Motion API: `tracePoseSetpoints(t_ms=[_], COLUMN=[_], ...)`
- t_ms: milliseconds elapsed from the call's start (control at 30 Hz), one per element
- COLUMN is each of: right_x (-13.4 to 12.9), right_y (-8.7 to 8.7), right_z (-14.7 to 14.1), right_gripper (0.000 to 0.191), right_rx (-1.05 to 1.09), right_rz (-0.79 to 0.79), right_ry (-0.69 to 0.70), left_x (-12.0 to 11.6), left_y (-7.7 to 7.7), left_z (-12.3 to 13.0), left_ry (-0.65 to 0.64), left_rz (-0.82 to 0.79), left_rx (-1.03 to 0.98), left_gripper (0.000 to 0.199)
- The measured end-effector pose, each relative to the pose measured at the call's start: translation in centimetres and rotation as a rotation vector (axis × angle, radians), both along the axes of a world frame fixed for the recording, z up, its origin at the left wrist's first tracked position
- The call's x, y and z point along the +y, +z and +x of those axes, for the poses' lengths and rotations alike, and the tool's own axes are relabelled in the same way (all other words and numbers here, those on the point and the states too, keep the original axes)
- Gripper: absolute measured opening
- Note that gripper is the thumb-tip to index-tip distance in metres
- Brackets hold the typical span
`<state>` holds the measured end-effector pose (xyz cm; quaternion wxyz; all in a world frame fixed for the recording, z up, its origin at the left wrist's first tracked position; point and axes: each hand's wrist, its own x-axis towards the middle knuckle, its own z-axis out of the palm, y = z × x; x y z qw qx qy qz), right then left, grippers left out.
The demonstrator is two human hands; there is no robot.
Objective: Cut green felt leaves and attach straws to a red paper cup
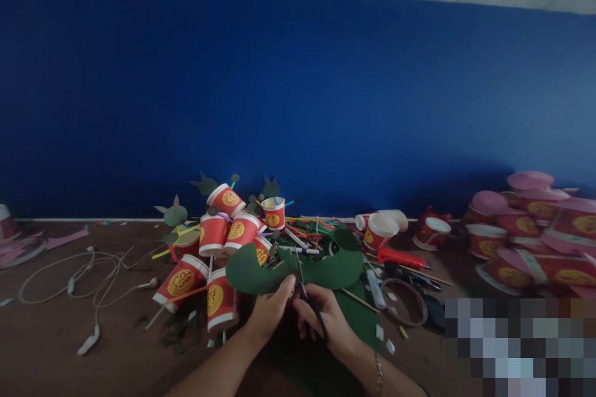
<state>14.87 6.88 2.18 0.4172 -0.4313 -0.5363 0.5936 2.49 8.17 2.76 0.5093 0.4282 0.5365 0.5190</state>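
My left hand (271, 312) pinches the near edge of a dark green paper cutout (254, 272) that curves over the table. My right hand (322, 317) grips black-handled scissors (305, 290), whose blades point up into the green paper between the two hands. More green paper (358, 313) lies under and beside my right hand. Red paper cups with yellow emblems (218, 239) lie tumbled just beyond my left hand, some with green paper leaves on sticks.
White earphones and their cable (88, 276) trail over the brown table at left. Coloured sticks (305, 229), a red utility knife (400, 257) and a tape roll (403, 301) lie at centre right. Pink-lidded red cups (535, 229) pile at right. A blue backdrop (298, 93) rises behind.
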Motion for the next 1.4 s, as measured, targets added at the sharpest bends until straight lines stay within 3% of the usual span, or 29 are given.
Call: tracePoseSetpoints(t_ms=[500, 1167, 1300, 1400], right_x=[0.6, 0.7, 0.8, 1.0], right_y=[0.4, 0.6, 0.5, 0.4], right_z=[0.7, 1.0, 1.0, 1.1], right_gripper=[0.038, 0.035, 0.036, 0.036], right_rx=[-0.06, -0.061, -0.069, 0.002], right_rz=[-0.033, -0.077, -0.059, -0.008], right_ry=[0.043, 0.087, 0.038, -0.082], left_x=[0.3, 0.8, 0.6, 0.2], left_y=[0.5, -1.2, -0.5, 0.8], left_z=[-0.1, -0.6, -0.7, -0.6], left_ry=[-0.023, -0.083, -0.128, -0.246], left_rz=[0.094, 0.143, 0.177, 0.204], left_rx=[-0.15, -0.316, -0.337, -0.267], left_gripper=[0.024, 0.017, 0.015, 0.01])
